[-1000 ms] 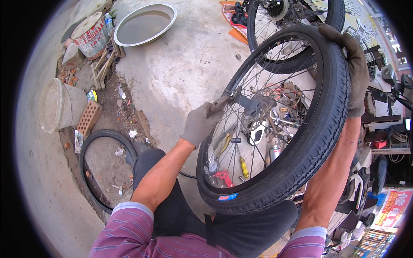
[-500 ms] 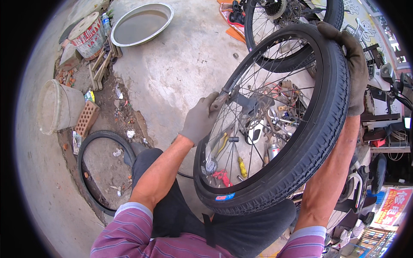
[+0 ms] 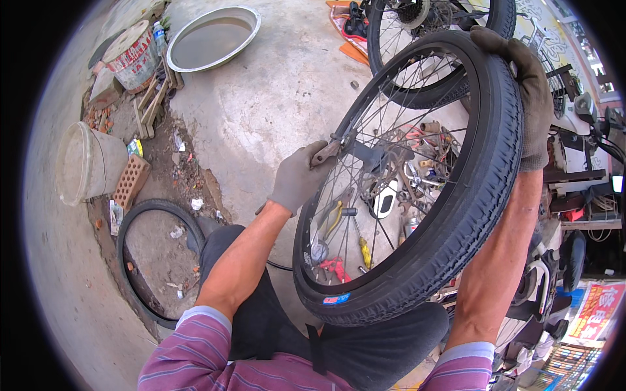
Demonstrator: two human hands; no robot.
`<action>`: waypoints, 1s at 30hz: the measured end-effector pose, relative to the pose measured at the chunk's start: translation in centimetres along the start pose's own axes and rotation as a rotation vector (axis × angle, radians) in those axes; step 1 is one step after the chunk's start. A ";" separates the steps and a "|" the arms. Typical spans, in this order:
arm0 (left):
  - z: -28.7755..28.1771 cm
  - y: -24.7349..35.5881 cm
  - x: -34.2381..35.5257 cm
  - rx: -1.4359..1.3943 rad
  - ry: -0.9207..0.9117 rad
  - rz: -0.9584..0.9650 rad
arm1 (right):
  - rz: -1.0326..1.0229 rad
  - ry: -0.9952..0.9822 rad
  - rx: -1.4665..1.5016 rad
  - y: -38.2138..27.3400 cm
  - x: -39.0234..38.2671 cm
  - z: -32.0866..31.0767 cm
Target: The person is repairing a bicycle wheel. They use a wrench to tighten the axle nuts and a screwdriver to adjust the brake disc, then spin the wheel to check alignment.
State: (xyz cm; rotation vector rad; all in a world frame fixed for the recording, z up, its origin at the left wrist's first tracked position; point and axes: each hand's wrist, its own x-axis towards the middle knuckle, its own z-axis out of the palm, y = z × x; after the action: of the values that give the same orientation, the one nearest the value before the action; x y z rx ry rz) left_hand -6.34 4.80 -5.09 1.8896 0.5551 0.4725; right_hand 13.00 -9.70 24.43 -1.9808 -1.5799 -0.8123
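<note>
Head view shows us, at 11 o'clock, a metal basin (image 3: 253,32) holding murky water, at 10 a red-and-white bucket (image 3: 138,68), and at 9 a pale bucket (image 3: 111,159) whose inside we cannot make out. Worn concrete (image 3: 261,104) spreads beneath us, with a loose tyre (image 3: 122,241) at 8, another wheel (image 3: 424,101) at 1, and a yellow-handled screwdriver (image 3: 365,253) near the centre. Tilted at 3 o'clock over our knee, our bicycle wheel (image 3: 466,225) has black, knobbly rubber and a blue-and-red label, our gloved right hand (image 3: 531,107) curled round its tyre, our gloved left hand (image 3: 297,179) closed round a metal tool (image 3: 326,153) at its rim.
</note>
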 end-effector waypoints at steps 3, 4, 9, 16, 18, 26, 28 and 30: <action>-0.2 -0.4 0.3 -0.035 -0.042 0.005 | 0.010 -0.057 0.090 0.0 0.2 0.0; -0.3 -0.5 0.3 -0.057 -0.076 -0.010 | 0.000 -0.007 0.135 0.0 0.2 0.2; -0.9 -1.0 0.1 -0.031 -0.174 -0.001 | -0.021 0.006 0.109 0.0 0.0 0.4; 0.3 0.2 -0.1 -0.025 -0.032 -0.002 | 0.054 -0.059 0.425 0.7 0.5 0.8; 0.2 0.3 0.1 -0.019 -0.019 0.025 | 0.011 -0.057 0.459 1.2 0.6 1.2; 0.4 -0.5 1.5 -0.123 -0.091 0.064 | 0.067 -0.057 0.269 0.5 0.3 1.3; 0.2 -0.9 1.9 -0.200 -0.129 0.112 | 0.022 -0.031 0.172 -0.2 0.5 1.5; -0.3 -1.2 2.0 -0.306 -0.226 0.112 | -0.015 -0.006 0.096 -0.7 0.7 1.8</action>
State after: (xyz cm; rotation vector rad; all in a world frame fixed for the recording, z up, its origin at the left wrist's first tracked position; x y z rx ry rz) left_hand -5.07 6.58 -5.99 1.6567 0.2138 0.3849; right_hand 12.72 -7.80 23.63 -1.9083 -1.6078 -0.7232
